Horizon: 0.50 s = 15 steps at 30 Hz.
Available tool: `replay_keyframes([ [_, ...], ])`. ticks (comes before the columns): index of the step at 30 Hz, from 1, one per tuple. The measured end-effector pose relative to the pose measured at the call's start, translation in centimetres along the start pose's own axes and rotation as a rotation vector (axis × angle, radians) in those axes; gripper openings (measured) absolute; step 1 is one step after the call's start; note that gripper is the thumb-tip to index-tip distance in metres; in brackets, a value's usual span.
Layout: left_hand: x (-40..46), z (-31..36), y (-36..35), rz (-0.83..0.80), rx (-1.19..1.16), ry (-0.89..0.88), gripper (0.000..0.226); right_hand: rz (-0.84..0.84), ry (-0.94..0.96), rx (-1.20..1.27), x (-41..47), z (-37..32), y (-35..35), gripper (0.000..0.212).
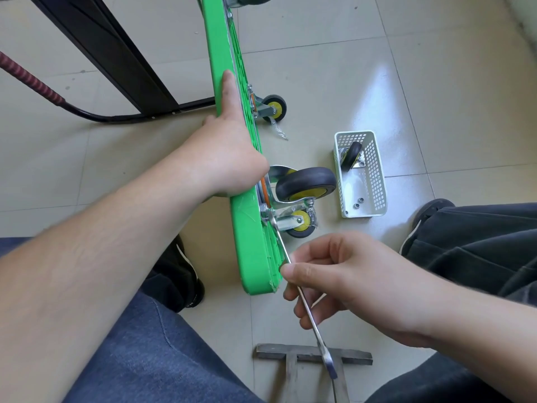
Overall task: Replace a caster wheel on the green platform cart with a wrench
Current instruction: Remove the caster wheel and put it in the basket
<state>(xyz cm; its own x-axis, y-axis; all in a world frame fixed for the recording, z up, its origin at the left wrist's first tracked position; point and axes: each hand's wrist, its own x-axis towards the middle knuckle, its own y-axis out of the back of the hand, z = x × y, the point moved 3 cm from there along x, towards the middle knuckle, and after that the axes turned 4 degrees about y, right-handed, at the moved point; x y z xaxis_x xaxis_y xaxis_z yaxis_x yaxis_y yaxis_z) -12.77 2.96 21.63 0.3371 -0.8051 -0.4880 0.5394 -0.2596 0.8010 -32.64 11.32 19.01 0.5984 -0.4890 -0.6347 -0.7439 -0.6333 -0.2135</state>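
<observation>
The green platform cart (250,245) stands on its edge on the tiled floor, wheels pointing right. My left hand (229,152) grips its upper edge, forefinger stretched along the green rim. My right hand (343,280) pinches the shaft of a slim silver wrench (316,333), whose far end sits on a bolt at the mounting plate of the near caster. A large black caster wheel (306,183) with a yellow hub sticks out beside that plate, with a smaller yellow-hub wheel (300,225) just under it.
A white perforated basket (374,181) to the right holds a spare caster and loose nuts. Another caster (274,107) sits farther up the cart. The black cart handle (96,114) lies left. A metal T-shaped piece (290,353) lies near my knees.
</observation>
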Motion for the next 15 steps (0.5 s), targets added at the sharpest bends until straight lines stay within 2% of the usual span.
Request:
replay_keyframes([
  [15, -0.1, -0.1, 0.0, 0.003, -0.024, -0.012, 0.116, 0.036, 0.036, -0.029, 1.4, -0.2, -0.5, 0.03],
])
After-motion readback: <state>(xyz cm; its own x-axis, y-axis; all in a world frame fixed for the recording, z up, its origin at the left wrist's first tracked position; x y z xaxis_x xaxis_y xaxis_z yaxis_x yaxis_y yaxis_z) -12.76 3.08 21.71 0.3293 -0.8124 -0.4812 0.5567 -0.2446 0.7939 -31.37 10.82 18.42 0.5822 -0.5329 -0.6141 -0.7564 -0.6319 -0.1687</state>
